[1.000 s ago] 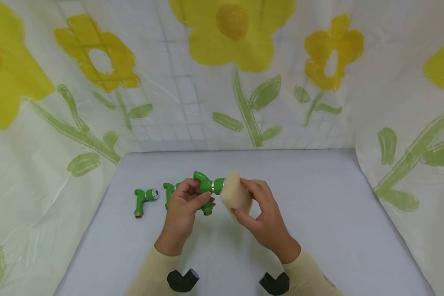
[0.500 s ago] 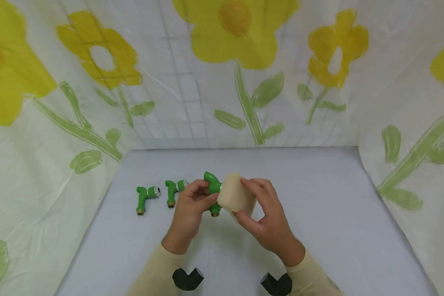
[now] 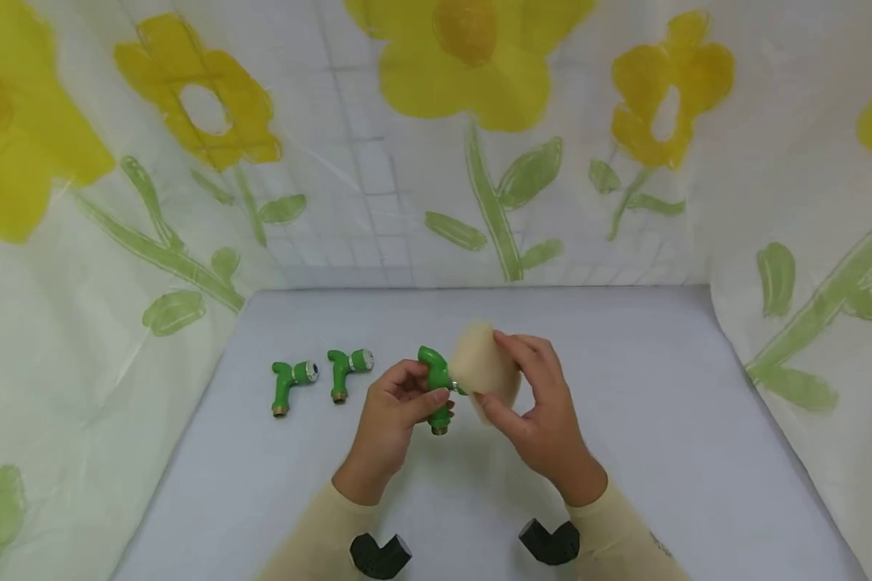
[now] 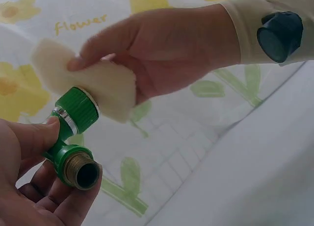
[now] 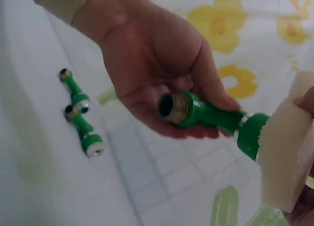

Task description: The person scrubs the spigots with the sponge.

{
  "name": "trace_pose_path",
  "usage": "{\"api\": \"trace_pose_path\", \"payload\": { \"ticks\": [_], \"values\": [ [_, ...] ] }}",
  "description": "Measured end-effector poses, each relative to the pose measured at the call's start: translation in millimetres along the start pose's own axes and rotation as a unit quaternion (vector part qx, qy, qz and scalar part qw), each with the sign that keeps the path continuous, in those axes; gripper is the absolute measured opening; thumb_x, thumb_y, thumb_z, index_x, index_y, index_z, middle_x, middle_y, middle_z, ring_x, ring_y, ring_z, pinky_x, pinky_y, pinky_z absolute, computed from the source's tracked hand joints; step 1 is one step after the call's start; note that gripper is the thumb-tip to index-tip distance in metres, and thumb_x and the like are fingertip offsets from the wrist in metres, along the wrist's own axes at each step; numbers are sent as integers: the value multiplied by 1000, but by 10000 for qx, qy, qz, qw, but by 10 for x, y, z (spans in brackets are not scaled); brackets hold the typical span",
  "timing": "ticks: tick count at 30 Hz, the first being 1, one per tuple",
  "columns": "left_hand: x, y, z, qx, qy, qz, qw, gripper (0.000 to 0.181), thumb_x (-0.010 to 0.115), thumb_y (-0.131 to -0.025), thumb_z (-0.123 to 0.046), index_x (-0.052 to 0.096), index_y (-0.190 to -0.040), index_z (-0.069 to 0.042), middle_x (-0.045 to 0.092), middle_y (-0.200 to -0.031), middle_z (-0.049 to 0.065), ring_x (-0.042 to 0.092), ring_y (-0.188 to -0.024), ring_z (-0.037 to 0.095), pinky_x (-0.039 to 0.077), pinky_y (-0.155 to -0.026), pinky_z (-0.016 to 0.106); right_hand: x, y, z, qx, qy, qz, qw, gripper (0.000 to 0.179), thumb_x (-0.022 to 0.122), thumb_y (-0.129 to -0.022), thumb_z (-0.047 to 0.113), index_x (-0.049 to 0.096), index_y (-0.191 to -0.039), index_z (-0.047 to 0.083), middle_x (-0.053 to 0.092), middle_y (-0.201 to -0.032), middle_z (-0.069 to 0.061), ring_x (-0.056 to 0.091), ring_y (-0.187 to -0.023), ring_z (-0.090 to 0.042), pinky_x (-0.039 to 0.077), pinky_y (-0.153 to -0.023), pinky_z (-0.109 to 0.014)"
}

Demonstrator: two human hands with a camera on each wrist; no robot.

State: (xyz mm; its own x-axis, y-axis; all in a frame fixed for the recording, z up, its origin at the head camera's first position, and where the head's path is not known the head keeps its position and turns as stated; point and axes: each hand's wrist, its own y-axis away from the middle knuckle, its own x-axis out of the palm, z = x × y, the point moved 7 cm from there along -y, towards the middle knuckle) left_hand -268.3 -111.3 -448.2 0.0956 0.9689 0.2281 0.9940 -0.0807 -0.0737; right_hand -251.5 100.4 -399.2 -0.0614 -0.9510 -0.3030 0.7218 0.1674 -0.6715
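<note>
My left hand [image 3: 396, 424] grips the body of a green hose spray nozzle [image 3: 437, 379] above the table, thumb in front and fingers behind. A brass threaded inlet [image 4: 81, 170] points out below the grip in the left wrist view. My right hand [image 3: 545, 407] holds a cream sponge [image 3: 484, 365] between thumb and fingers. The sponge overlaps the nozzle's round head in the head view. In the left wrist view its face lies right at the end of the ribbed green head [image 4: 77, 109], and the right wrist view has it likewise against the head.
Two more green nozzles, one at the far left [image 3: 284, 387] and one beside it [image 3: 344, 374], lie on the white table [image 3: 647, 403] left of my hands. A flower-printed curtain [image 3: 421, 177] encloses the back and sides. Black wrist mounts [image 3: 380, 557] show on both sleeves.
Both hands have shifted a little right with the nozzle and sponge. The sponge has turned and moved over the nozzle's head. The second nozzle on the table has come fully into view.
</note>
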Motion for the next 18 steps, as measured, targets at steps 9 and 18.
{"api": "trace_pose_path", "payload": {
  "ticks": [9,18],
  "values": [
    [-75,-35,-68,-8,-266,-279,9993,32,76,-98,4,69,-128,12,73,-103,14,77,-84,23,65,-73,32,110,61,3,-165,-32,151,9997,73,82,-85,0,57,-154,2,57,-138,-14,55,-124,-31,52,-99,-37],
    [-261,-84,-27,24,-954,-516,9941,39,80,-98,1,68,-135,3,73,-108,20,79,-89,29,65,-74,34,-146,-112,-221,207,363,-363,9985,72,83,-89,0,58,-156,4,56,-138,-17,54,-125,-28,50,-97,-38]
  ]
}}
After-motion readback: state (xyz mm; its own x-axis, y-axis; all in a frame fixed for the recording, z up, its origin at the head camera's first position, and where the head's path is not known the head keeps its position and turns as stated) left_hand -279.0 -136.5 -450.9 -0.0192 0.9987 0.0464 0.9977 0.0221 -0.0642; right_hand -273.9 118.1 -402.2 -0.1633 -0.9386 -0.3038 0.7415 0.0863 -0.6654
